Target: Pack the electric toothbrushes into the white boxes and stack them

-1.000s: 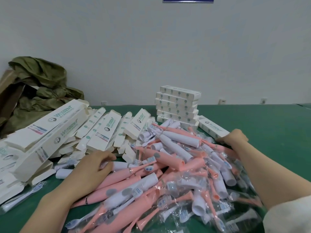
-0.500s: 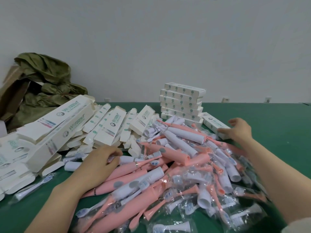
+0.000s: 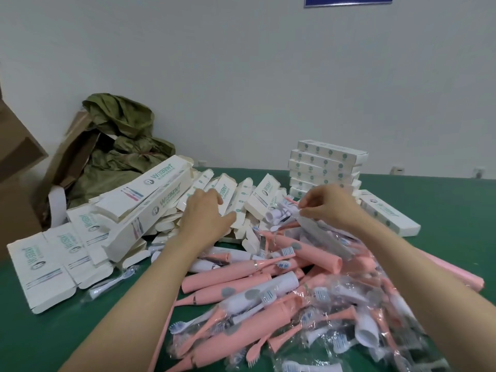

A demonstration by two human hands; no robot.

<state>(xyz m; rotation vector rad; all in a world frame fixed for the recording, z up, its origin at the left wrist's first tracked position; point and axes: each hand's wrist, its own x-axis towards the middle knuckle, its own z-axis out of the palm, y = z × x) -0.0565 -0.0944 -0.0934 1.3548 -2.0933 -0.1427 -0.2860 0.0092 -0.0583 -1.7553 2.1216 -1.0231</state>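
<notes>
Reaching ahead, our left hand (image 3: 204, 218) lies with fingers spread on the loose white boxes (image 3: 150, 200). Our right hand (image 3: 330, 208) pinches a wrapped toothbrush (image 3: 322, 234) above the pink-and-white pile (image 3: 268, 277). Blur hides the toothbrush's head. Behind, packed boxes (image 3: 324, 167) stand stacked on the green table (image 3: 442, 205), and an olive bag (image 3: 120, 146) slumps at the far left.

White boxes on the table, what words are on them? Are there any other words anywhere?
"WISDENT": long white cardboard boxes, in teal letters.
"WISDENT": flat unfolded white boxes.
Small print under the brand: too small to read.
Blue wall sign: cut off, unreadable.
Stacked white boxes: round green marks, unreadable.
</notes>
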